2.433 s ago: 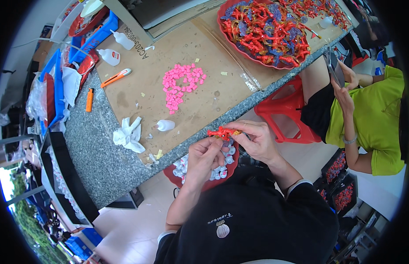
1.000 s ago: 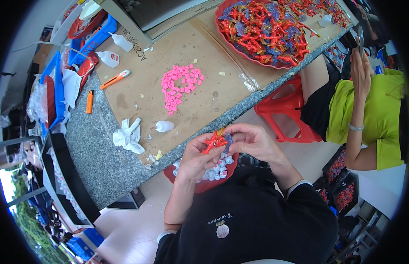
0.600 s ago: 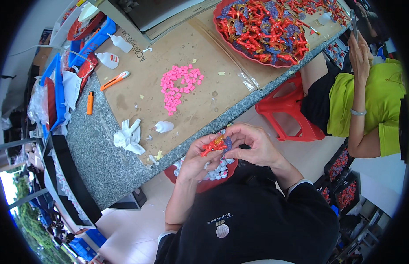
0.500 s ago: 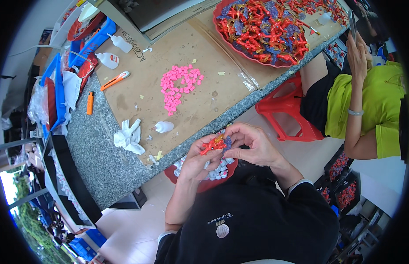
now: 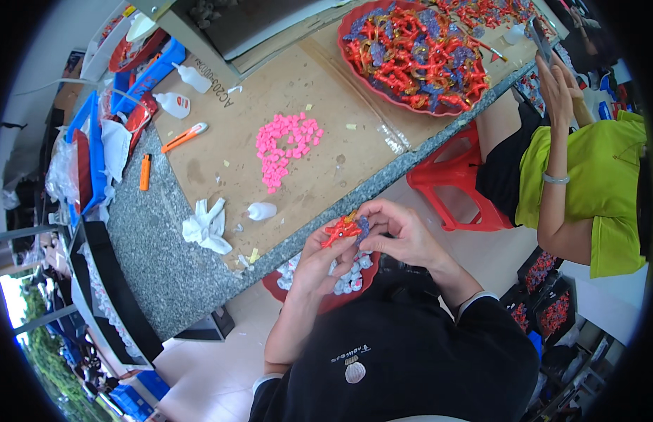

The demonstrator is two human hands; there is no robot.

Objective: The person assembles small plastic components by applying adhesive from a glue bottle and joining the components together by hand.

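A grey stone table (image 5: 165, 260) carries a cardboard sheet (image 5: 270, 91) strewn with pink pieces (image 5: 286, 144).

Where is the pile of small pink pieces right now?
In the head view, the pile of pink pieces lies mid-table on the brown cardboard sheet, left of the red tray and beyond the small white bottle.

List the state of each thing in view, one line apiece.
Left hand: pinching the small red piece.
Right hand: gripping the same piece.
Red bowl: on the lap, holding white bits.
Pink pieces: loose pile on cardboard.
Big red tray: heaped full.
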